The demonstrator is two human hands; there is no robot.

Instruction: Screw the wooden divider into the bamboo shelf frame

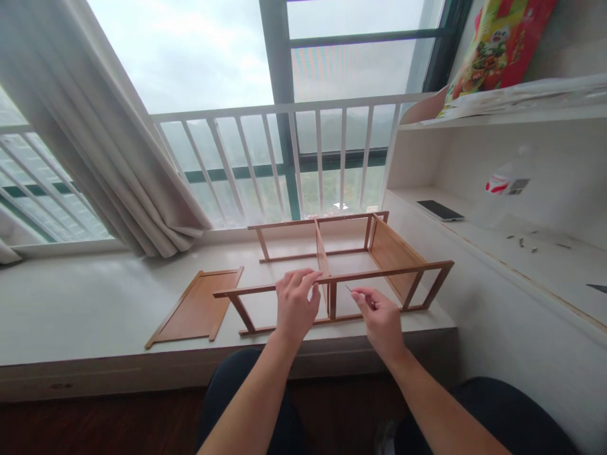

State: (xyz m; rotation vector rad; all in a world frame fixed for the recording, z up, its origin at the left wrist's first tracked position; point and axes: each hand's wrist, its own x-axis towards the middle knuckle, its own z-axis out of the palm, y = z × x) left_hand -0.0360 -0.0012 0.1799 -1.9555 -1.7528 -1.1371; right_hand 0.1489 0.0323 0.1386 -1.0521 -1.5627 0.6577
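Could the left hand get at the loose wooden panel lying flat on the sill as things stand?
Probably yes: the left hand rests on the wooden frame, and the loose panel lies flat to its left with nothing between them.

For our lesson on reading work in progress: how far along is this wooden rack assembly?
Done: the wooden frame has both long rails, the middle divider and its right end panel joined. In hand: the left hand steadies the front rail while the right hand pinches a small screw. Left: the loose panel lies unattached.

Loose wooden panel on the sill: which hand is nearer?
Left. The left hand rests on the front rail of the wooden frame, just right of the loose panel. The right hand pinches something small, farther right.
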